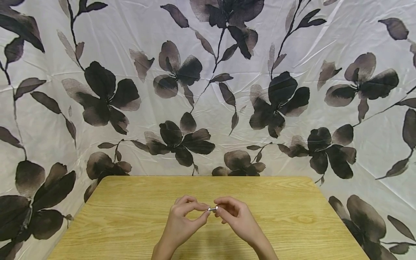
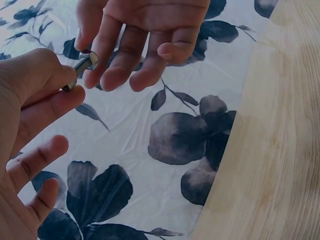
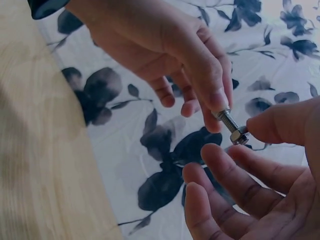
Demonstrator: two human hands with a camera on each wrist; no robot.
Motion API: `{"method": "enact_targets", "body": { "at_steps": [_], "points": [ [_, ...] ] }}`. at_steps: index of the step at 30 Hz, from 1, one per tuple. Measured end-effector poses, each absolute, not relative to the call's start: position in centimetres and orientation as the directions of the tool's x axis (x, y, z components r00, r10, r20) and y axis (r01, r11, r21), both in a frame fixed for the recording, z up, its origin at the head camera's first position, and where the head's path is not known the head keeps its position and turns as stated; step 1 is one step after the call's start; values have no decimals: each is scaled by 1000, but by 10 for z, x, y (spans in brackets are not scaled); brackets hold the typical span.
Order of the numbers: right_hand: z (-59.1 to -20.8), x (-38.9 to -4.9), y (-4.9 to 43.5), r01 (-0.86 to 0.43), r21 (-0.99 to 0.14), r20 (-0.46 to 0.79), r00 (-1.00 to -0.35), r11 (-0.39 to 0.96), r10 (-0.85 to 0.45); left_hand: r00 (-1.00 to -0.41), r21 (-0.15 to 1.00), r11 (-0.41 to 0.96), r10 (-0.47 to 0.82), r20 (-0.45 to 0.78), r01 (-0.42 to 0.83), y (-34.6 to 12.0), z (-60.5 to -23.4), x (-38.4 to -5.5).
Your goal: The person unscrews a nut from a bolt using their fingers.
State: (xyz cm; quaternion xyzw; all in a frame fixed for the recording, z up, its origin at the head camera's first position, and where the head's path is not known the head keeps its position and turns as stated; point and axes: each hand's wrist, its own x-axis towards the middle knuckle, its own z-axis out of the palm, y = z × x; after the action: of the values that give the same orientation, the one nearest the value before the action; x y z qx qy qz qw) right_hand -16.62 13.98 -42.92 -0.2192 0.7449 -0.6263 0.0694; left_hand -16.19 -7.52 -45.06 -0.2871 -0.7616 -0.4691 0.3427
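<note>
A small silver bolt [image 3: 229, 120] is pinched at one end between the thumb and index finger of my left hand [image 1: 185, 218]. A hex nut [image 3: 239, 136] sits around the bolt's other end, with threads showing between it and the left fingertips. My right hand [image 1: 238, 218] is at the nut, its thumb tip touching it. The right index fingertip is just beside the nut, and the other right fingers are spread and relaxed. In the left wrist view, the bolt [image 2: 81, 67] points toward the right hand [image 2: 150, 30]. Both hands are above the table.
A light wood-grain table [image 1: 136, 191] lies under the hands. Behind and beside it hangs a white cloth [image 1: 227, 119] printed with dark flowers, meeting the table's far edge. A dark band [image 3: 47, 7] shows at the left wrist.
</note>
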Motion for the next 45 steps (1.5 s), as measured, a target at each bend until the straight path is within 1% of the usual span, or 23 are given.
{"method": "enact_targets", "body": {
  "at_steps": [11,17,23,29,32,34,39,45],
  "points": [
    [-431,-167,141,-169,-970,105,-941,176,-323,-599,516,387,132,790,764,-73,-452,-162],
    [-430,-167,142,-166,-969,98,-939,184,-331,-595,512,383,134,792,769,-71,-453,-163],
    [-430,-166,144,-207,-970,145,-914,129,-379,-592,512,379,130,795,771,-71,-454,-164],
    [-433,-166,144,-315,-948,269,-865,42,-423,-600,523,373,122,791,766,-72,-455,-164],
    [-433,-166,143,-331,-943,290,-860,27,-421,-596,519,375,122,794,768,-73,-456,-165],
    [-432,-166,143,-300,-953,258,-877,41,-406,-586,510,379,117,802,773,-73,-456,-166],
    [-428,-167,142,-169,-977,119,-936,128,-332,-575,499,388,108,811,775,-74,-457,-167],
    [-428,-168,143,-78,-982,20,-947,171,-321,-579,502,380,117,807,777,-71,-455,-167]
  ]
}}
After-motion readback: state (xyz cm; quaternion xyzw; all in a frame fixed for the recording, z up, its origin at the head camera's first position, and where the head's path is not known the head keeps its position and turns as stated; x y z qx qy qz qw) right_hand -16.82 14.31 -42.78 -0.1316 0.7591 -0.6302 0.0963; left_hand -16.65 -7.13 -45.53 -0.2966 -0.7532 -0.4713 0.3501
